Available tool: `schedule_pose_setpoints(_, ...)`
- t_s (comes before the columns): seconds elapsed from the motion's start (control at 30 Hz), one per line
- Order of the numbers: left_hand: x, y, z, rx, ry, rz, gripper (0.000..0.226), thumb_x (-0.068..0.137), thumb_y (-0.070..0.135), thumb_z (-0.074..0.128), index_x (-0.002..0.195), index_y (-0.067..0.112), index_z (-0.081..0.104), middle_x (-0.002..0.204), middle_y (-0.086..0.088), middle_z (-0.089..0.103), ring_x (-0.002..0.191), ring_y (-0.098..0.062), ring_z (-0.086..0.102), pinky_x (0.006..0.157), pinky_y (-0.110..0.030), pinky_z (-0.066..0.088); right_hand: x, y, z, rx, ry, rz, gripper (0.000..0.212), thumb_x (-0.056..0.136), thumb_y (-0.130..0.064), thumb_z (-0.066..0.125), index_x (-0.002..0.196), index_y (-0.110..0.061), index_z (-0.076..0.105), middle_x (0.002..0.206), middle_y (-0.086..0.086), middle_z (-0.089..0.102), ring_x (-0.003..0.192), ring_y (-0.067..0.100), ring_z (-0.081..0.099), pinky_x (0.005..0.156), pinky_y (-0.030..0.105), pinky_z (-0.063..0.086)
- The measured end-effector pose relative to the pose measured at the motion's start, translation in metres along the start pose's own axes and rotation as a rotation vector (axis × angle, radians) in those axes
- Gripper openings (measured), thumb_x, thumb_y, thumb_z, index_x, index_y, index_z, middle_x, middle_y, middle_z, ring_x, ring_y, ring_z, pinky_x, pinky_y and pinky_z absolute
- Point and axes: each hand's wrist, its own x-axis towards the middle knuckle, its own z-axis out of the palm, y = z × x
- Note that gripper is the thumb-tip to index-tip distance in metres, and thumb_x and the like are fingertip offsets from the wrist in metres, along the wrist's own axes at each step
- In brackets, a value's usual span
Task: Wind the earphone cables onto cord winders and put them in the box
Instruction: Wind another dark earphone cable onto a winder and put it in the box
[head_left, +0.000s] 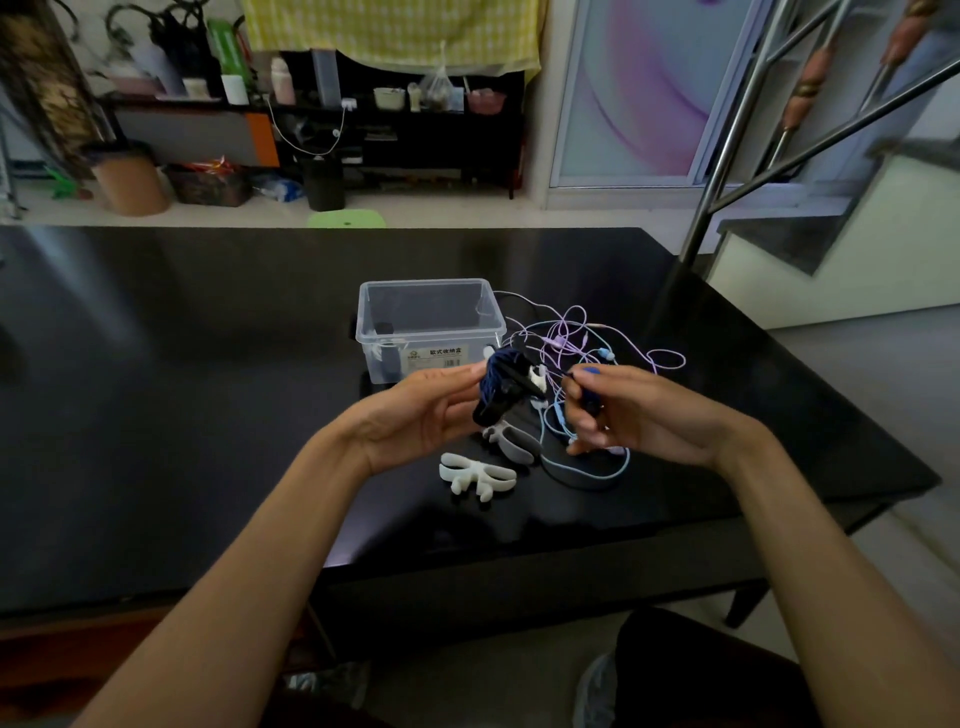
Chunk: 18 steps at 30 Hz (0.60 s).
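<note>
Above glossy black table, your left hand grips a black cord winder wrapped w/ dark blue cable, fingers curled round it. Your right hand pinches the cable's free end, fingers narrow. Clear plastic box sits just beyond, near-empty. Right of it: tangled lilac & pale-blue earphone cables. Nearer you, two white rubbery winders lie flat.

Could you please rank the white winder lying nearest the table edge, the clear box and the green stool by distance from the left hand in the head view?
1. White winder: on the table, just below and right of the left hand.
2. Clear box: on the table beyond the hand.
3. Green stool: past the table's far edge.
</note>
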Motion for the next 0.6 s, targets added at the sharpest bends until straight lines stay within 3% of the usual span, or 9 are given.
schedule_pose_setpoints(0.4,0.011,-0.01,0.007,-0.368,0.175,0.131,0.024,0.078,0.024,0.058,0.089,0.014,0.077,0.096,-0.001,0.074,0.084,-0.009,0.07,0.094,-0.024,0.047,0.03,0.013,0.033,0.413,0.006,0.007,0.019,0.089,-0.029,0.04,0.074,-0.017,0.041,0.058,-0.001,0.037,0.047,0.01,0.033,0.055,0.023,0.046)
schedule_pose_setpoints(0.5,0.013,-0.013,0.008,-0.359,0.258,0.157,0.023,0.084,0.025,0.056,0.082,0.016,0.077,0.09,0.0,0.074,0.078,-0.006,0.069,0.086,-0.018,0.05,0.036,0.014,0.043,0.45,0.064,0.01,0.025,0.097,-0.026,0.034,0.075,-0.017,0.041,0.058,-0.001,0.036,0.047,0.009,0.032,0.051,0.021,0.046)
schedule_pose_setpoints(0.6,0.019,-0.019,0.011,-0.306,0.339,0.202,0.022,0.095,0.023,0.048,0.094,0.014,0.069,0.085,0.003,0.074,0.075,-0.004,0.069,0.078,-0.014,0.054,0.044,0.015,0.052,0.345,0.207,0.012,0.029,0.101,-0.025,0.031,0.075,-0.016,0.041,0.059,0.001,0.036,0.048,0.011,0.029,0.046,0.02,0.045)
